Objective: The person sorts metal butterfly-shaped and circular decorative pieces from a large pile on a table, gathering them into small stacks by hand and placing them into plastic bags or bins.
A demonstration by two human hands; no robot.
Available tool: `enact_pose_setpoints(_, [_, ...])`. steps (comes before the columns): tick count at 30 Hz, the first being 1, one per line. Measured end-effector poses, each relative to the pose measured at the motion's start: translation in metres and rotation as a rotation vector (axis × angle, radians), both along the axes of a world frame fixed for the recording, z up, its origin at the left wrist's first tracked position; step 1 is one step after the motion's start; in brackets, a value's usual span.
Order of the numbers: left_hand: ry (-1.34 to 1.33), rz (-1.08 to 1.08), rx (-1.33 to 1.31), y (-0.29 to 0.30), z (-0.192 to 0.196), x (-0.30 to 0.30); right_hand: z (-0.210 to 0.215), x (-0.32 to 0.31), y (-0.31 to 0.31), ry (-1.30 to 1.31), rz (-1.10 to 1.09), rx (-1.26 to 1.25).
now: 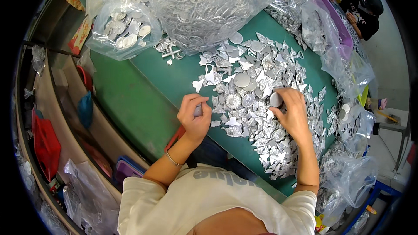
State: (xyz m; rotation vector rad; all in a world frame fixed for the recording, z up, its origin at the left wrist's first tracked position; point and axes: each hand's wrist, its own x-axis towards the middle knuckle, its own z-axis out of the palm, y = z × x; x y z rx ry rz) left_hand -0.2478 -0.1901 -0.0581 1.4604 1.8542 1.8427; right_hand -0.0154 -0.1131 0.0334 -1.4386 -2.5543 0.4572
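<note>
A wide heap of silver metal charms [270,139] covers the green tabletop [156,72] before me. My right hand [292,109] reaches into the heap, thumb and fingers pinching the edge of a round silver disc [275,100]. At the heap's left edge, my left hand [195,115] is curled around a grey disc [198,110], which shows partly between the fingers. Larger plain discs [242,80] lie on top of the pile between my hands, with winged and patterned pieces around them.
A large clear bag of silver rings or hoops [204,8] stands at the far side, beside a smaller bag of discs [126,28]. More filled bags [342,165] and a purple tray [337,26] line the right. Shelving [74,91] runs along the left. Another person [359,11] works at the far right.
</note>
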Motion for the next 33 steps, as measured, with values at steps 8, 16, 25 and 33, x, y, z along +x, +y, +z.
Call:
enact_pose_setpoints(8, [-0.029, -0.009, 0.02, 0.001, -0.002, -0.001, -0.013, -0.043, -0.007, -0.087, 0.062, 0.305])
enact_pose_setpoints(16, [-0.04, 0.002, 0.043, 0.001, -0.003, -0.001, -0.009, -0.016, 0.004, 0.182, -0.018, 0.266])
enact_pose_setpoints(25, [-0.062, -0.006, 0.056, 0.001, -0.005, -0.002, -0.01, -0.057, 0.012, 0.131, -0.036, -0.09])
enact_pose_setpoints(33, [-0.068, -0.027, 0.037, -0.002, -0.002, -0.002, -0.014, -0.07, 0.013, -0.183, 0.079, 0.171])
